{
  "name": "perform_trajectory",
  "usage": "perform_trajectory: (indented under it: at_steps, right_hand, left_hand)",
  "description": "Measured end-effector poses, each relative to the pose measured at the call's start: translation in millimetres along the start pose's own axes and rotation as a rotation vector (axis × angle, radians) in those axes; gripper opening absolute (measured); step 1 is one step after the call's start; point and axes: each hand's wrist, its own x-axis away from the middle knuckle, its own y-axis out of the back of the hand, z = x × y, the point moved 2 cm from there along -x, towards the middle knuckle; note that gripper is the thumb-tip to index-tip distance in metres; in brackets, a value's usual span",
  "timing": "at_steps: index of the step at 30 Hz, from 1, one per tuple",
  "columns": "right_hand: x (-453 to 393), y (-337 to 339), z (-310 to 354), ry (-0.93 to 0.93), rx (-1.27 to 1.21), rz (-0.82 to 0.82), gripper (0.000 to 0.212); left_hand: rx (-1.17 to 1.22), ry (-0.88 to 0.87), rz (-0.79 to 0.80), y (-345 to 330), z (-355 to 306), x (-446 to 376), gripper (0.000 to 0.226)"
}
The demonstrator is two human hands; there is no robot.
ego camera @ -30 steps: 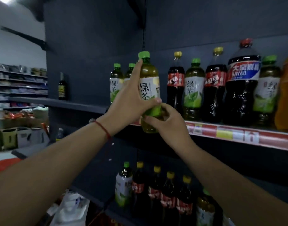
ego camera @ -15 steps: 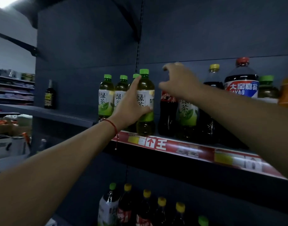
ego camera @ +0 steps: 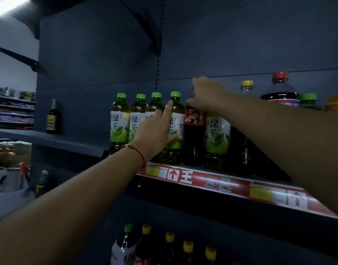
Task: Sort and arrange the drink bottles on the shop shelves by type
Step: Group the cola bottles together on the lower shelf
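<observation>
The dark shelf with its red price strip carried a row of drinks: four green tea bottles stood side by side at its left end, then a cola bottle, then another green tea bottle. The left hand, a red string bracelet at the wrist, lay spread against the fourth green tea bottle, forefinger pointing up along its neck. The right hand was closed over the cola bottle's top, hiding the cap.

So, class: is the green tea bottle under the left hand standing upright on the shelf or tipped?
Upright. The green tea bottle stands on the shelf, cap on top, the left hand resting against it.
</observation>
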Motion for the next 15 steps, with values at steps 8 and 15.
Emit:
perform_trajectory:
  at_steps: [8, 15]
  right_hand:
    - [34.2, 7.1, 9.1, 0.078, -0.264, -0.201, 0.093]
    - [77.9, 23.1, 15.3, 0.163, -0.429, 0.008, 0.069]
  left_hand:
    - [-0.141, -0.002, -0.054, -9.3, -7.9, 4.0, 0.102]
    - [0.016, 0.01, 0.048, -2.3, -13.2, 19.9, 0.101]
